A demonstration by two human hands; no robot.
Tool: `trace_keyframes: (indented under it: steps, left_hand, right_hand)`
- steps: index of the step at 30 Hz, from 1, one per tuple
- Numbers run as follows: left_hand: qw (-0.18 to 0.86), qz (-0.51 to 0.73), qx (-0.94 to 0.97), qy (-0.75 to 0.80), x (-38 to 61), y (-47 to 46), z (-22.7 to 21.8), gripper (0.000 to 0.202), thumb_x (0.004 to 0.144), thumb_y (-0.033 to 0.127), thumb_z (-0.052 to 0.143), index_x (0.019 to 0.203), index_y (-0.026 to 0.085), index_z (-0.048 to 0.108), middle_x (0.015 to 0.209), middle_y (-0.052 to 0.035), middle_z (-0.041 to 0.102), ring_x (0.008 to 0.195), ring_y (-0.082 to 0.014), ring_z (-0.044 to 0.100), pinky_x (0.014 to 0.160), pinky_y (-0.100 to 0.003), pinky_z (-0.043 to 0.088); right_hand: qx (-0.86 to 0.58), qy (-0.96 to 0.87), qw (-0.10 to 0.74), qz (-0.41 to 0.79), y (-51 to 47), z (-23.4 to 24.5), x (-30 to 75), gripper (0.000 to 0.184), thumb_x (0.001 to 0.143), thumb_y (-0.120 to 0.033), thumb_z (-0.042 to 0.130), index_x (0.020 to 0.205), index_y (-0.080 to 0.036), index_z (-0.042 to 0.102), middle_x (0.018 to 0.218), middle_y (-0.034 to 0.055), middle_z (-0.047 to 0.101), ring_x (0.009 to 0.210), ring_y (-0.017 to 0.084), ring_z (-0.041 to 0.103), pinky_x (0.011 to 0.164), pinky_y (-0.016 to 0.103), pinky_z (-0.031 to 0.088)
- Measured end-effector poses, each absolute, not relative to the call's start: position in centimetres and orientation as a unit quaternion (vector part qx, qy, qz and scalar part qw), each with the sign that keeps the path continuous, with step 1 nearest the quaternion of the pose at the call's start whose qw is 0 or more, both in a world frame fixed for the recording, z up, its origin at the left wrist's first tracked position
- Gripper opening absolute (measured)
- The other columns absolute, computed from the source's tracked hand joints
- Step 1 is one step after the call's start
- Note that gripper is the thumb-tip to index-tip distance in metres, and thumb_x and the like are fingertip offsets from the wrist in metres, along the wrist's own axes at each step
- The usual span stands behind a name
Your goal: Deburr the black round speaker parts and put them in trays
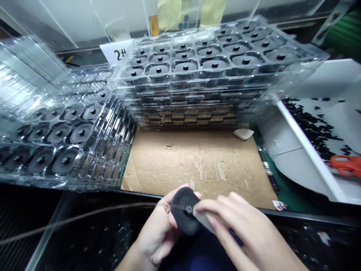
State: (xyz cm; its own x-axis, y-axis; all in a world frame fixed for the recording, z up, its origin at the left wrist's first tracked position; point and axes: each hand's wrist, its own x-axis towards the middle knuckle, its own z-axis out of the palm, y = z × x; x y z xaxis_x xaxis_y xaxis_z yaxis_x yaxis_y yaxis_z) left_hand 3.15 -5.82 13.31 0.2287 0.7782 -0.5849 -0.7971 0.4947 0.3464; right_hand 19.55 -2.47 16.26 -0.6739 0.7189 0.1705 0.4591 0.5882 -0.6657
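Observation:
My left hand is closed around a black round disc part with a small hole in its middle, held just in front of the table edge. My right hand pinches a thin flat grey blade-like tool whose tip rests against the disc near its centre hole. A thin wire or thread runs from the disc away to the left. Both hands sit low in the view, over my lap.
A worn cardboard sheet covers the bench. Stacked clear trays of black discs stand at the back and at the left. A white bin with small black parts and orange scissors is at the right. A "2#" label stands behind.

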Motion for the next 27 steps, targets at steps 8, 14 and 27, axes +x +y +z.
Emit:
trace_keyframes:
  steps: [8,14,27]
  left_hand:
    - [0.791,0.510,0.011,0.337,2.8,-6.3,13.8,0.051,0.050,0.033,0.084,0.097,0.020,0.070,0.098,-0.0056,0.072,0.084,-0.0180,0.067,0.080,-0.023,0.048]
    - [0.803,0.508,-0.006,0.312,2.6,-6.5,13.1,0.059,0.041,0.035,0.087,0.095,0.018,0.070,0.093,-0.0065,0.072,0.083,-0.0200,0.067,0.074,-0.025,0.048]
    - [0.828,0.403,0.054,0.386,4.1,-5.9,14.6,0.022,0.067,0.019,0.072,0.088,0.014,0.072,0.070,-0.0040,0.072,0.069,-0.0163,0.067,0.070,-0.025,0.050]
  right_hand:
    - [-0.363,-0.782,0.343,0.373,0.9,13.7,18.7,0.025,0.088,-0.015,0.047,0.100,-0.026,0.066,0.082,0.0008,0.065,0.072,0.013,0.059,0.064,0.025,0.047]
    - [-0.523,-0.630,0.257,0.513,-2.2,8.6,21.6,0.027,0.087,-0.039,0.052,0.100,-0.023,0.069,0.102,0.0057,0.070,0.093,0.021,0.066,0.077,0.031,0.055]
    - [-0.201,-0.901,0.249,0.292,0.1,18.4,19.6,0.025,0.093,-0.024,0.042,0.100,-0.025,0.066,0.066,-0.0007,0.062,0.057,0.012,0.053,0.056,0.026,0.040]
